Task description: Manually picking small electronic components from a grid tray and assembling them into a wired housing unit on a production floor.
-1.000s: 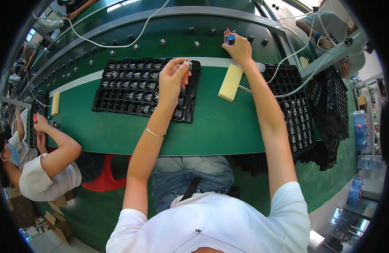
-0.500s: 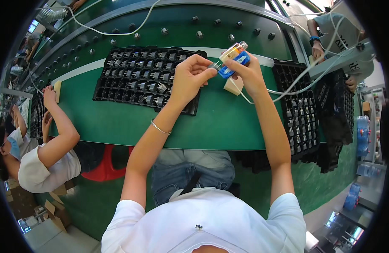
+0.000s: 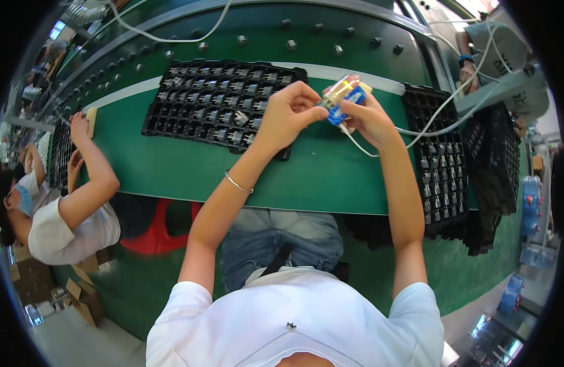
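Observation:
Both hands meet above the green work surface. My right hand grips a small blue tool with a white cable trailing off to the right. My left hand pinches a small pale part against the tip of that tool. A black tray full of small components lies just left of my left hand. A second black tray of parts lies to the right of my right forearm.
A co-worker in a white shirt sits at the left, arms raised over another tray. A stack of black trays stands at the far right. A green rail with bolts runs along the back. A red stool is under the table.
My right hand came back from the far rail with the blue tool. My left hand left the component tray, and both hands now meet over the green surface, nearer to me.

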The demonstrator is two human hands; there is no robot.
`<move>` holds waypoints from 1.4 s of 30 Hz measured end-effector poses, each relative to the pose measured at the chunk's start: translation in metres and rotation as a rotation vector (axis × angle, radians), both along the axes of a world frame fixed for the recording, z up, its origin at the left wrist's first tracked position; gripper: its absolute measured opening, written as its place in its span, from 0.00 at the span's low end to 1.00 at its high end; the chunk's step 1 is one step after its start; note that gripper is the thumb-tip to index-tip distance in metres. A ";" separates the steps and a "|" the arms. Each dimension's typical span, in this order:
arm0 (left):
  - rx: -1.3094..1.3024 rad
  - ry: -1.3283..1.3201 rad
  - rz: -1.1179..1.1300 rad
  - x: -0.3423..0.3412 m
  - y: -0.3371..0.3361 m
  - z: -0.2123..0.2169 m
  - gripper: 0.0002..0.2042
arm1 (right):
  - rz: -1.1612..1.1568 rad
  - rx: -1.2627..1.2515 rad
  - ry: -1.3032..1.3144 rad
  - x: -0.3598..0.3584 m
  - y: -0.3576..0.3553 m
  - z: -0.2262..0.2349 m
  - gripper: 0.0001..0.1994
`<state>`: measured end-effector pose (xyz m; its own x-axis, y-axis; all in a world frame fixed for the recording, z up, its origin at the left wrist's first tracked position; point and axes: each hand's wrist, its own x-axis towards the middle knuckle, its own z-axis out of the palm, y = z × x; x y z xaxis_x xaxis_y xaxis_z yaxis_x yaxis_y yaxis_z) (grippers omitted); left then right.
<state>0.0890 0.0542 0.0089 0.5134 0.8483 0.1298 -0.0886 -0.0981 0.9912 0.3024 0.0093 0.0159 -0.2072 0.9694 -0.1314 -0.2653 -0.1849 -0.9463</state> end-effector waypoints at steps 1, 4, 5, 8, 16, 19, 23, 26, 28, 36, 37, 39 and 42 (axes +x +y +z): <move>0.053 -0.018 0.023 -0.003 -0.001 -0.007 0.15 | 0.036 0.016 0.017 -0.001 -0.003 0.002 0.19; 0.309 0.297 0.163 -0.028 -0.004 0.006 0.17 | -0.088 0.059 -0.108 0.016 -0.016 0.003 0.20; 0.425 0.438 0.262 -0.046 -0.002 0.010 0.18 | -0.212 0.103 -0.202 0.022 -0.019 0.004 0.19; 0.484 1.014 0.552 -0.099 0.006 0.022 0.24 | -0.493 0.210 -0.518 0.047 -0.022 -0.002 0.16; 0.417 1.361 0.671 -0.159 0.040 -0.005 0.25 | -0.656 0.351 -0.842 0.034 -0.026 -0.010 0.21; 0.394 1.299 0.656 -0.161 0.045 -0.005 0.24 | -0.643 0.507 -1.090 0.025 -0.024 -0.011 0.22; 0.419 1.218 0.730 -0.158 0.041 0.003 0.20 | -0.643 0.488 -1.084 0.017 -0.023 -0.012 0.21; 0.375 0.853 0.718 -0.144 0.037 0.010 0.14 | -0.662 0.489 -1.093 0.015 -0.024 -0.015 0.20; 0.293 0.424 0.607 -0.144 0.042 0.005 0.09 | -0.673 0.510 -1.101 0.012 -0.024 -0.017 0.20; 0.037 -0.144 0.191 -0.032 0.037 0.031 0.09 | -0.669 0.487 -1.105 0.019 -0.025 -0.019 0.19; 0.017 -0.171 0.182 -0.022 0.039 0.031 0.09 | -0.670 0.486 -1.104 0.019 -0.024 -0.019 0.19; -0.002 -0.195 0.152 -0.006 0.050 0.034 0.08 | -0.683 0.504 -1.091 0.020 -0.019 -0.015 0.19; -0.072 -0.262 0.109 0.009 0.064 0.029 0.06 | -0.676 0.522 -1.094 0.021 -0.011 -0.007 0.18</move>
